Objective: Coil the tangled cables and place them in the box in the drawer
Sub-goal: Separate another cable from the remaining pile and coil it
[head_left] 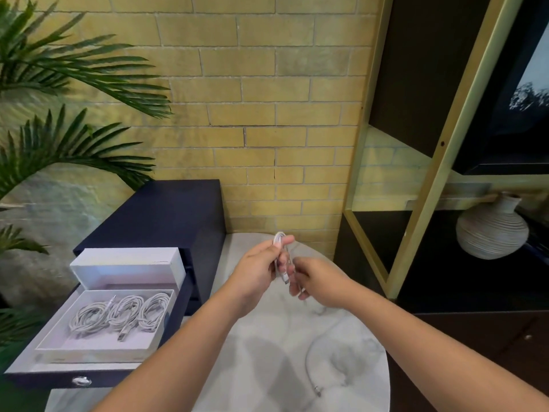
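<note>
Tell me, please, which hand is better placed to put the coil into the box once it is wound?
Probably left. The left hand grips the coil, and the box in the open drawer lies on that side. The right hand only guides the loose tail.

A palm plant point(59, 69) spreads beyond the counter's point(267, 367) left edge, before a yellow brick wall point(267, 84). A ribbed vase point(491, 230) stands on the shelf point(445, 281) at right.

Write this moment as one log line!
left hand: holds coiled cable | right hand: pinches same cable | box: three coils inside
</note>
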A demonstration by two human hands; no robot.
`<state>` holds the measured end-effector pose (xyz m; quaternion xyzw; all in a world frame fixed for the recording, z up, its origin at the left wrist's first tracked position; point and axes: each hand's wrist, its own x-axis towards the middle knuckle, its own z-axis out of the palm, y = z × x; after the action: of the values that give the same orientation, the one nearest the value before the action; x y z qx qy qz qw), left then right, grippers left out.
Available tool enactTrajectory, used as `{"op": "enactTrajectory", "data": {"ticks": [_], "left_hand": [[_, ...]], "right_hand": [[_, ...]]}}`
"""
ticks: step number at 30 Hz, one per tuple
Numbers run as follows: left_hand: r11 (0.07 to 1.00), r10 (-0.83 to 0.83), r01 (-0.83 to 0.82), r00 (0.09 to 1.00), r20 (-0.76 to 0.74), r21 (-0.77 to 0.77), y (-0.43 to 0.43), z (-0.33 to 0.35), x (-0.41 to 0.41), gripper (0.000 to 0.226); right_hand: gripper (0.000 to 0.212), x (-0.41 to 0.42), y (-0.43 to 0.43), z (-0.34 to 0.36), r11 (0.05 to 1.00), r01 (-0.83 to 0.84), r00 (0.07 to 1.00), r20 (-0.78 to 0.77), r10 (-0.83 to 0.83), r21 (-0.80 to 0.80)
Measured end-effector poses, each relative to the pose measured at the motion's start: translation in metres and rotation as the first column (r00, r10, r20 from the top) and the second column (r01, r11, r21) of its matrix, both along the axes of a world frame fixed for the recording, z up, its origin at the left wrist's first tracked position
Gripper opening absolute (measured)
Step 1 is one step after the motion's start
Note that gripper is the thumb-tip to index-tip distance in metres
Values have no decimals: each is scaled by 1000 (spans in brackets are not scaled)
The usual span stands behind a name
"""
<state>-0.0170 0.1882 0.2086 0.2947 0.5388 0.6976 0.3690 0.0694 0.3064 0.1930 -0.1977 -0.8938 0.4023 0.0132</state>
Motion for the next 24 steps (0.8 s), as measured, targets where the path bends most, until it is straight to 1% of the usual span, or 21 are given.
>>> {"op": "enactTrajectory", "data": {"ticks": [2, 3, 4, 5, 6, 8, 10, 11, 12, 13, 14, 15, 16, 18, 21, 24], "left_hand": [[998, 48, -50, 998, 46, 38, 3, 0, -1, 29], [996, 81, -82, 996, 27, 41, 5, 0, -3, 30], [992, 122, -121, 991, -47, 28, 6, -2, -6, 29], [987, 161, -163, 972, -168, 4, 6, -4, -9, 26], [979, 185, -201, 934, -305, -21, 6, -5, -12, 24], [967, 166, -246, 805, -569, -64, 2, -10, -19, 20], [962, 68, -248, 623, -780, -114, 0, -18, -25, 18], [952, -13, -253, 532, -847, -173, -1, -24, -28, 19], [936, -99, -256, 468, -878, -242, -2, -28, -30, 24], [918, -176, -250, 441, -880, -308, -3, -31, -31, 25], [907, -229, -227, 443, -867, -356, -4, -34, -33, 24], [897, -270, -192, 476, -837, -399, -6, -33, -33, 24], [887, -300, -153, 527, -795, -437, -8, -32, -32, 22], [865, -340, -89, 621, -706, -494, -10, -28, -30, 30], [843, -380, -48, 652, -656, -535, -10, -26, -30, 40], [843, -358, 5, 753, -552, -539, -11, -26, -28, 36]], "right_hand": [[24, 3, -8, -6, 997, -26, 996, 81, 33, -78], [24, 5, -13, -8, 993, -52, 990, 127, 65, -102], [25, 7, -18, -8, 991, -88, 979, 174, 105, -102], [25, 8, -22, -9, 988, -127, 965, 221, 144, -86], [25, 9, -27, -8, 984, -167, 950, 259, 177, -61], [26, 10, -32, -2, 975, -223, 936, 284, 209, 18], [28, 11, -30, 8, 947, -277, 934, 276, 227, 160], [29, 11, -27, 14, 926, -302, 931, 277, 237, 226], [29, 12, -23, 20, 909, -314, 931, 274, 239, 273], [28, 12, -18, 25, 897, -315, 934, 268, 235, 309], [26, 12, -12, 29, 883, -311, 938, 262, 227, 350], [25, 13, -7, 31, 866, -305, 942, 256, 216, 395], [24, 13, -3, 34, 846, -300, 947, 247, 208, 441], [22, 13, 5, 36, 825, -272, 960, 200, 196, 496], [17, 13, 13, 35, 819, -216, 976, 113, 184, 531], [18, 11, 18, 33, 798, -160, 984, 30, 176, 582]]}}
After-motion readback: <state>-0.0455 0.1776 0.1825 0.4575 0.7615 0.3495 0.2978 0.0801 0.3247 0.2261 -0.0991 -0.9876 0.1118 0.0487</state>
